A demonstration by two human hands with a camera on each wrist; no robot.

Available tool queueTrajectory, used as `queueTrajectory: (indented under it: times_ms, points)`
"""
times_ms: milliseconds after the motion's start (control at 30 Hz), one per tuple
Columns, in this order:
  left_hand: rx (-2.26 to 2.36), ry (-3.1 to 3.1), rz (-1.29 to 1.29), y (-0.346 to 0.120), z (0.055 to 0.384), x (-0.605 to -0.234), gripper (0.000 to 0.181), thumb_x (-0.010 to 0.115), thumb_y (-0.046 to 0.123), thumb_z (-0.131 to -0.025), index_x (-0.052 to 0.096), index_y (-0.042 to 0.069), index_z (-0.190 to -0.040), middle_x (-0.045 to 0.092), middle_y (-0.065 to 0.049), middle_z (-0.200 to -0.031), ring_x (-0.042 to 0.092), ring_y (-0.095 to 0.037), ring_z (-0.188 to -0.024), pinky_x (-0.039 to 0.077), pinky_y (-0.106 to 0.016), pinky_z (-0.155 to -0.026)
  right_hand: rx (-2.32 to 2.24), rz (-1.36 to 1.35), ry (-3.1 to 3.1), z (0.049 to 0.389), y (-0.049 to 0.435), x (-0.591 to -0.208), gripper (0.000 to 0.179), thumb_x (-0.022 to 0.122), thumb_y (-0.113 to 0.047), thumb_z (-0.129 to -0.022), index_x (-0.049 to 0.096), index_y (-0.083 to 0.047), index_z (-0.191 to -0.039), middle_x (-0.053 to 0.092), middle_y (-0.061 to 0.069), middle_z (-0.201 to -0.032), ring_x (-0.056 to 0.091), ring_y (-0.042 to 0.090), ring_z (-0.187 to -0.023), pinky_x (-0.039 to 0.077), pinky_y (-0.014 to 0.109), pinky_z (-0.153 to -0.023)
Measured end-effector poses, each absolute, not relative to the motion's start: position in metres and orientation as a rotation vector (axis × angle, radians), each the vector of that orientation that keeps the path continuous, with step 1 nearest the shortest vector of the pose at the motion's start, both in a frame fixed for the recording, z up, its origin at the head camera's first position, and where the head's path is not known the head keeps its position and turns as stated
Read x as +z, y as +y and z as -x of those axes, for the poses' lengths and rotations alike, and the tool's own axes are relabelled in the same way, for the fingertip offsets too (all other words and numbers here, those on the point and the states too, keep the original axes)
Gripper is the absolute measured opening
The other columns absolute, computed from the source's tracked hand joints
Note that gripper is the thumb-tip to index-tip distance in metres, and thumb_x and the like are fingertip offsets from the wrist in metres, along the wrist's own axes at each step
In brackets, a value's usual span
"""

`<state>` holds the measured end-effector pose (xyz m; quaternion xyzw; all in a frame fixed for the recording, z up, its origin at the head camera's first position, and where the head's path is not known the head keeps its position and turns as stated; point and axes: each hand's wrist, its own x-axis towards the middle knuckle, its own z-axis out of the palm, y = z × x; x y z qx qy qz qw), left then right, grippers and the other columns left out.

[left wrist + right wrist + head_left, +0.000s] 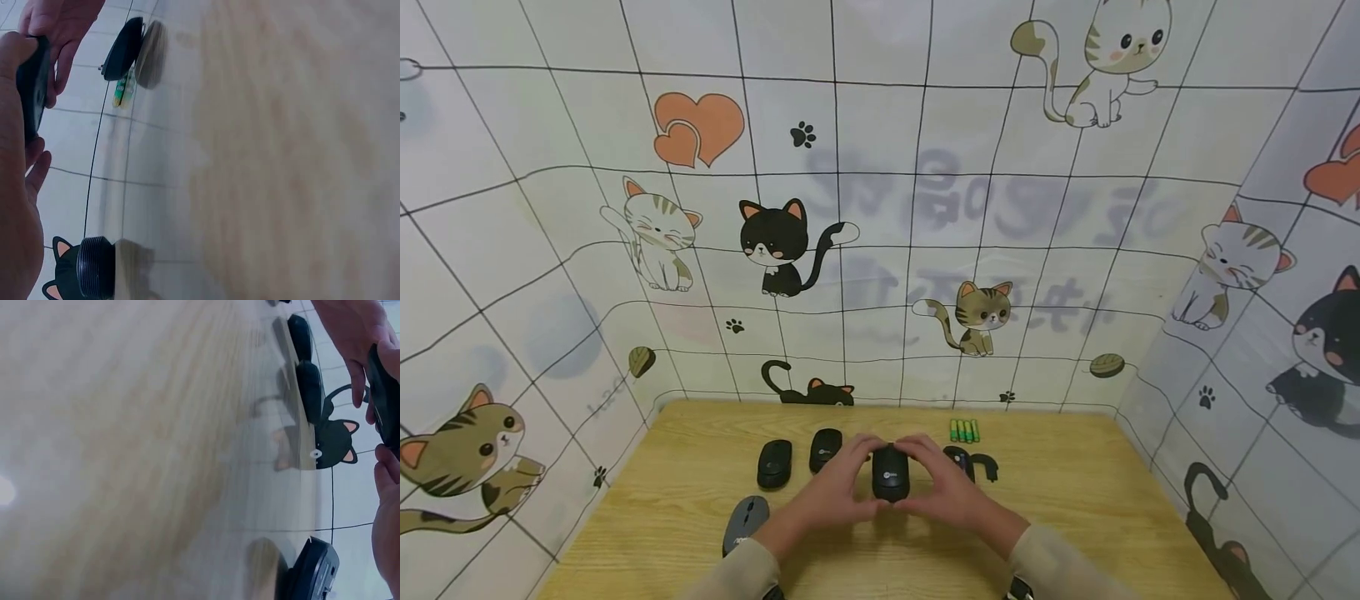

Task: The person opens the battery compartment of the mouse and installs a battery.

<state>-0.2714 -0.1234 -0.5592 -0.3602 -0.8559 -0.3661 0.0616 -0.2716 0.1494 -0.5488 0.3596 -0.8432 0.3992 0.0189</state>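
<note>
A black computer mouse [891,473] is held upright between both hands, raised off the table in the wrist views. My left hand [837,485] grips its left side, fingers at the far end and thumb at the near end. On the opposite side my right hand [946,490] grips it the same way. The left wrist view shows the mouse [34,87] edge-on between the hands; the right wrist view has it [382,394] at the right edge. Just beyond the right hand lies an opened mouse [959,461], partly hidden, with a curved black cover [987,466] beside it.
Several green batteries [964,431] lie in a row at the back right. Two black mice [775,463] and a grey mouse [746,522] sit on the left of the wooden table [1060,492]. A cat-patterned sheet [880,333] surrounds its back and sides.
</note>
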Motion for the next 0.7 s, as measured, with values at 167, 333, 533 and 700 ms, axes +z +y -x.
queueTrajectory:
  times_ms: [167,333,533,700]
  points:
    - [-1.163,-2.550,1.072,-0.121,0.261,-0.563,0.081,0.089,0.037,-0.094,0.047,0.019,-0.161,0.047,0.004,-0.161,0.053,-0.018,-0.144,0.053,-0.044,-0.116,1.331,-1.137,-2.516,0.260,0.150,-0.555,0.079,0.090,-0.037,-0.096,0.051,-0.020,-0.163,0.050,0.007,-0.163,0.052,0.031,-0.148,0.051,0.054,-0.118]
    - [-1.241,-2.509,1.092,-0.118,0.253,-0.569,0.074,0.084,0.041,-0.098,0.049,0.021,-0.159,0.050,0.004,-0.157,0.054,-0.018,-0.141,0.053,-0.044,-0.115,1.386,-1.140,-2.476,0.248,0.150,-0.559,0.068,0.087,-0.033,-0.099,0.055,-0.022,-0.158,0.049,0.011,-0.163,0.052,0.029,-0.148,0.051,0.050,-0.118]
    - [-1.280,-2.466,1.091,-0.115,0.246,-0.569,0.066,0.079,0.043,-0.102,0.052,0.019,-0.157,0.055,0.002,-0.151,0.058,-0.019,-0.136,0.055,-0.047,-0.112,1.419,-1.188,-2.399,0.239,0.149,-0.563,0.057,0.082,-0.024,-0.104,0.057,-0.023,-0.155,0.050,0.009,-0.163,0.052,0.029,-0.149,0.053,0.048,-0.116]
    - [-1.344,-2.459,1.062,-0.110,0.241,-0.566,0.062,0.077,0.043,-0.105,0.052,0.018,-0.156,0.057,0.003,-0.151,0.058,-0.019,-0.138,0.052,-0.049,-0.116,1.522,-1.226,-2.321,0.236,0.149,-0.564,0.053,0.077,-0.011,-0.106,0.058,-0.019,-0.154,0.050,0.012,-0.163,0.053,0.031,-0.148,0.053,0.043,-0.116]
